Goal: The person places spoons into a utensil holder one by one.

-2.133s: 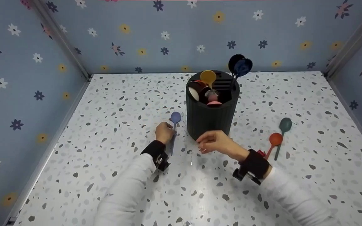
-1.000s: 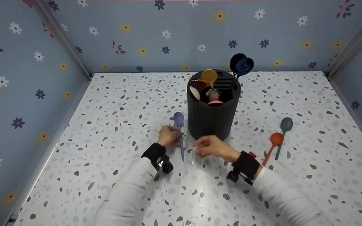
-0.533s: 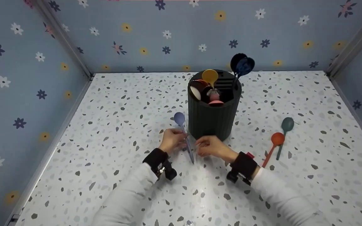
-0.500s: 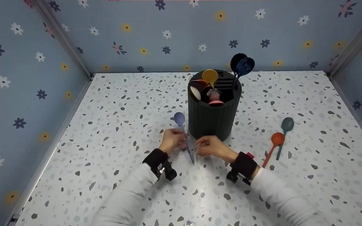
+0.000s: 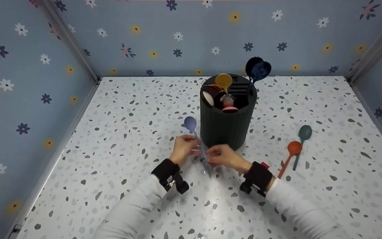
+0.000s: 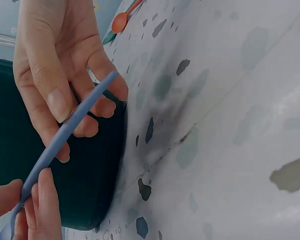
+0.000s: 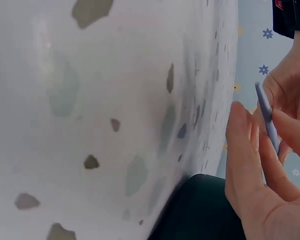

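Observation:
A lilac spoon (image 5: 190, 123) slants off the speckled tabletop in front of the dark utensil holder (image 5: 224, 129), bowl away from me. My left hand (image 5: 182, 149) pinches its handle between thumb and fingers, close below the bowl. Farther down the handle is my right hand (image 5: 225, 156). In the right wrist view its thumb lies against the spoon handle (image 7: 268, 117), with the fingers around the other side. The left wrist view shows the handle (image 6: 72, 122) running between both hands, its tip sticking out past the right fingers.
Yellow, white, pink and dark blue utensils stand in the holder, which has a slotted section at the back. To the right lie an orange spoon (image 5: 294, 148) and a dark green spoon (image 5: 305, 132), partly overlapping. Flowered panels (image 5: 177, 39) wall in the table.
My left hand has lifted the lilac spoon and turned it so its handle end swings right, toward my right hand. The right fingers have come around the handle. The other spoons stay put.

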`<state>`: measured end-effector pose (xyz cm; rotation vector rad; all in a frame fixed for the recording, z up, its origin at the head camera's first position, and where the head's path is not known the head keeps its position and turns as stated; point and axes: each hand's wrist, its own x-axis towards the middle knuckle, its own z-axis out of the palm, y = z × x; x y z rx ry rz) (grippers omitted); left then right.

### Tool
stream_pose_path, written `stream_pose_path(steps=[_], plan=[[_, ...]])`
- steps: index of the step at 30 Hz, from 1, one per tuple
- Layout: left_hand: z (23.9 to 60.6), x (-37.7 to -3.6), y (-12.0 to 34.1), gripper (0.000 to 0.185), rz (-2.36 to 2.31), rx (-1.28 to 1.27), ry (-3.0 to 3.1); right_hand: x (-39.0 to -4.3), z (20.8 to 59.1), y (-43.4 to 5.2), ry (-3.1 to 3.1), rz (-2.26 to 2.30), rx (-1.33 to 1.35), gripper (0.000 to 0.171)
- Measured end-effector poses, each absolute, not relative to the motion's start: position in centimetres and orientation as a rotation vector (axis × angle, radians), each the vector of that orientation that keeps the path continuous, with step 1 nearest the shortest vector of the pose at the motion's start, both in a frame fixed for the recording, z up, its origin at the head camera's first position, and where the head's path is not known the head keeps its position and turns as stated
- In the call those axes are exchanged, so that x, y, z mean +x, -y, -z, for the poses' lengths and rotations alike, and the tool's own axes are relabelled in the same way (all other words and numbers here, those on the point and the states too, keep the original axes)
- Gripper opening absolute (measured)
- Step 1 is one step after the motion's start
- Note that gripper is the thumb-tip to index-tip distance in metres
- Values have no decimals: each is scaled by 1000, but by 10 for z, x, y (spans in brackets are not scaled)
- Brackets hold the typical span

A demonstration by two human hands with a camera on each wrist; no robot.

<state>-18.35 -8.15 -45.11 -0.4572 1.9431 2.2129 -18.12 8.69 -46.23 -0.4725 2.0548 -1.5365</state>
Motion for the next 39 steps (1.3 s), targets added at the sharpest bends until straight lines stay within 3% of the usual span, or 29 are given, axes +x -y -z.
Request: stream_pose_path(steps=[39], plan=[[371,-166,78,17,-2351,-235,-1942,-173,383,-97,-1964,1614,-553,29]])
